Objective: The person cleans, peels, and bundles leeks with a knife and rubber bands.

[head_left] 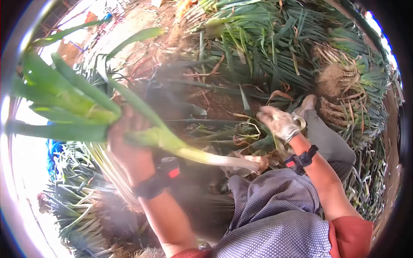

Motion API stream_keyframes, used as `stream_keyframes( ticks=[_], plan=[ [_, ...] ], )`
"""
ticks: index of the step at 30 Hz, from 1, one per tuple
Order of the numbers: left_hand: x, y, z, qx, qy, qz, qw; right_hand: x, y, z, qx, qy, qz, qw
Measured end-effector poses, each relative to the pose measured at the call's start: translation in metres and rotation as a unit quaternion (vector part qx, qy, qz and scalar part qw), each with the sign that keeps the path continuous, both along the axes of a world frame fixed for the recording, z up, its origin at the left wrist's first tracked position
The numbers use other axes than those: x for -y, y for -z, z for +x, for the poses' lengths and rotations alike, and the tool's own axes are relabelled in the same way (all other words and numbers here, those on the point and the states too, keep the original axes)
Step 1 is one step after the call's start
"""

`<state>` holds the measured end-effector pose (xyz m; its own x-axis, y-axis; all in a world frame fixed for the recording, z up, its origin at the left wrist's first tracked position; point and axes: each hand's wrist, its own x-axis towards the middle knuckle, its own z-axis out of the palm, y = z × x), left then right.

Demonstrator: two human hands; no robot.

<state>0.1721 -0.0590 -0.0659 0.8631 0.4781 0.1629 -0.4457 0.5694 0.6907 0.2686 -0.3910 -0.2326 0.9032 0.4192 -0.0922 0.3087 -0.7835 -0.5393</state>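
Observation:
My left hand is wrapped round a leek where its leaves begin. The green leaves fan out to the left, and the white stem slants down to the right, ending in roots above my lap. My right hand, in a pale, soiled glove, is to the right of the stem and apart from it. Its fingers stretch to the left, and I see nothing held in them. Loose leaves and yellowed peelings lie below and beside it. My left hand is slightly blurred.
Heaped leeks cover the ground ahead. Bundles with their roots showing line the right side, and more leeks lie at lower left. My bent leg and patterned apron are close below my hands.

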Motion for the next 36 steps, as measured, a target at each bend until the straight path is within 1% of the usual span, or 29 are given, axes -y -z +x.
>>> stream_keyframes(
  ticks=[2,4,5,6,7,9,10,11,12,13,14,16,18,19,20,21,22,23,24,25,27,28,29,30,31,32,33,35,36],
  plan=[
    [0.006,0.005,0.008,0.017,0.035,0.040,0.998,-0.071,-0.056,-0.011,-0.071,-0.142,0.180,0.971],
    [0.014,0.009,0.009,0.022,0.047,0.035,0.998,-0.123,-0.093,-0.019,-0.078,-0.269,0.276,0.920],
    [0.018,0.010,0.009,0.023,0.057,0.027,0.998,-0.145,-0.097,-0.023,0.063,-0.334,0.364,0.867],
    [0.027,0.008,0.007,-0.011,0.007,0.011,1.000,-0.161,-0.112,-0.027,-0.048,-0.289,0.347,0.891],
    [0.027,0.008,0.006,-0.010,0.007,0.013,1.000,-0.169,-0.128,-0.031,-0.046,-0.289,0.348,0.891],
    [0.025,0.010,0.004,-0.026,-0.012,0.068,0.997,-0.178,-0.150,-0.038,-0.207,-0.163,0.302,0.916],
    [0.024,0.010,0.002,-0.026,-0.012,0.065,0.997,-0.183,-0.142,-0.039,-0.208,-0.104,0.300,0.925],
    [0.022,0.009,0.000,-0.013,0.009,0.068,0.998,-0.186,-0.128,-0.037,-0.208,-0.105,0.296,0.926],
    [0.020,0.007,-0.001,0.000,0.031,0.070,0.997,-0.187,-0.108,-0.030,-0.224,-0.072,0.318,0.919],
    [0.017,0.006,-0.003,0.000,0.033,0.067,0.997,-0.183,-0.084,-0.017,-0.105,-0.108,0.204,0.967],
    [0.013,0.003,-0.007,0.016,0.031,0.055,0.998,-0.179,-0.060,-0.005,0.022,-0.128,0.084,0.988],
    [0.008,-0.001,-0.015,0.040,0.014,0.059,0.997,-0.140,0.003,0.031,0.099,-0.067,-0.027,0.992],
    [0.001,-0.003,-0.026,0.055,0.003,0.047,0.997,-0.083,0.029,0.045,0.041,0.073,-0.068,0.994],
    [-0.005,-0.004,-0.032,0.071,-0.007,0.037,0.997,-0.047,0.048,0.052,0.007,0.152,-0.072,0.986],
    [-0.015,-0.005,-0.038,0.093,0.018,0.050,0.994,-0.002,0.078,0.067,-0.021,0.224,-0.078,0.971],
    [-0.025,-0.004,-0.042,0.090,0.019,0.047,0.995,0.013,0.032,0.045,-0.153,0.395,0.038,0.905],
    [-0.035,-0.003,-0.046,0.093,-0.008,0.048,0.994,0.081,0.094,0.062,-0.184,0.443,0.056,0.876],
    [-0.043,0.000,-0.050,0.096,-0.033,0.049,0.994,0.112,0.097,0.052,-0.121,0.455,0.031,0.882],
    [-0.051,0.002,-0.054,0.091,-0.030,0.042,0.995,0.142,0.100,0.042,-0.058,0.466,0.003,0.883],
    [-0.059,0.003,-0.058,0.109,-0.020,0.037,0.993,0.165,0.110,0.040,-0.059,0.472,-0.003,0.880],
    [-0.067,0.006,-0.057,0.128,0.002,0.028,0.991,0.199,0.133,0.038,-0.108,0.544,-0.057,0.830],
    [-0.070,0.007,-0.055,0.116,-0.011,0.020,0.993,0.165,0.076,0.023,-0.143,0.479,-0.099,0.860],
    [-0.071,0.006,-0.052,0.106,-0.024,0.013,0.994,0.149,0.051,0.025,-0.212,0.364,-0.215,0.881],
    [-0.070,0.006,-0.048,0.091,-0.037,0.008,0.995,0.139,0.044,0.025,-0.164,0.259,-0.226,0.925],
    [-0.069,0.006,-0.044,0.093,-0.033,0.008,0.995,0.134,0.061,0.028,-0.055,0.235,-0.188,0.952],
    [-0.068,0.007,-0.041,0.074,-0.051,-0.003,0.996,0.098,0.028,0.014,0.087,0.199,-0.087,0.972],
    [-0.068,0.008,-0.038,0.055,-0.069,-0.014,0.996,0.060,-0.031,0.000,-0.048,0.169,0.042,0.984],
    [-0.075,0.014,-0.035,0.040,-0.075,-0.020,0.996,0.036,-0.019,-0.008,-0.034,0.066,0.140,0.987],
    [-0.079,0.016,-0.033,0.027,-0.083,-0.025,0.996,0.032,0.003,-0.007,0.019,-0.009,0.144,0.989]
  ],
)
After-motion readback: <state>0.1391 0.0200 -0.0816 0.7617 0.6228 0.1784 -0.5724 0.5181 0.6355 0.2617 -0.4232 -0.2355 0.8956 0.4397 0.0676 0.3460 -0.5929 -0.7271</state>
